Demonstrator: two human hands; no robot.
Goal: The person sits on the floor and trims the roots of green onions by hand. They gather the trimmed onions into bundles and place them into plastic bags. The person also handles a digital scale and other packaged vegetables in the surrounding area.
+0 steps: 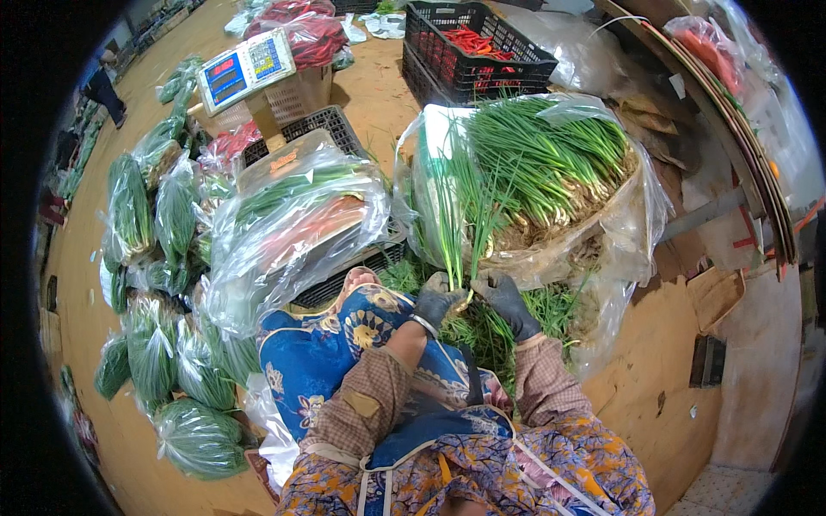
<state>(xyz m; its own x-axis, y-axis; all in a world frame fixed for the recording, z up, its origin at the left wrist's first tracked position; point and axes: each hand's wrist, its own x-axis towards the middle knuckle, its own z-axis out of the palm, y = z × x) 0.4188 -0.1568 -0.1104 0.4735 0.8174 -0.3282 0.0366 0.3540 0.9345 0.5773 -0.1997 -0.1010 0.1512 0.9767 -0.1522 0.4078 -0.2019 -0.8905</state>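
Both of my hands wear dark grey gloves and meet just above my lap. My left hand grips a few upright green onions near their pale root ends. In my right hand, the thumb and fingers pinch the base of another green onion stalk right beside them. Beyond my hands, a large heap of green onions with muddy roots lies in an open clear plastic liner. Loose green trimmings are piled below my hands.
To the left, a plastic bag with green onions lies over the scale platform, under its display. Several bagged bundles cover the floor. A black crate holds red chillies. Cardboard sheets lean at right. A person stands far left.
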